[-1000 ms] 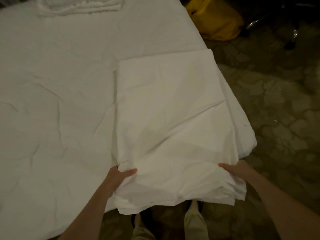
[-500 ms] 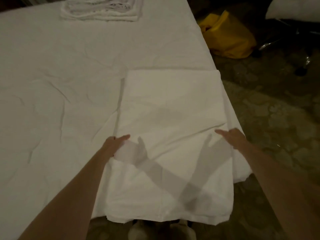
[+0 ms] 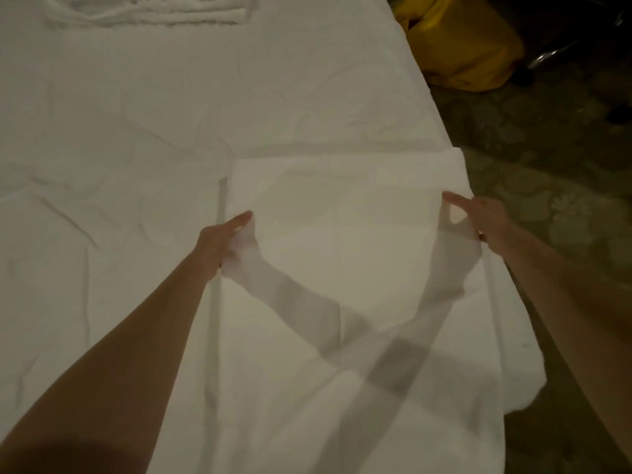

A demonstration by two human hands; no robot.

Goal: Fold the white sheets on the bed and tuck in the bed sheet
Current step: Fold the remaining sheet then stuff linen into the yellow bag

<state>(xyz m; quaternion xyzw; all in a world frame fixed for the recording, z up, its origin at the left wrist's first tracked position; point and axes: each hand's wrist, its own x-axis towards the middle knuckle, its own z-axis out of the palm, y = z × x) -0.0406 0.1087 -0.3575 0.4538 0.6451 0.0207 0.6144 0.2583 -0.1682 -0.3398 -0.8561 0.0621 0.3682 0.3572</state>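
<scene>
Hands framed the folded white sheet (image 3: 359, 268), which lay on the bed (image 3: 119, 131) at its right edge, long axis running from the person toward the bed's far end. No writing showed on it. Left hand (image 3: 220, 239) gripped the sheet's left edge; right hand (image 3: 485, 218) pinched its right edge, both well apart.

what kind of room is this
Most likely a bedroom, perhaps a hotel room being serviced: a wide bed under a white sheet, a folded sheet on it, a folded stack of linen at the far end, patterned floor beside it.
</scene>
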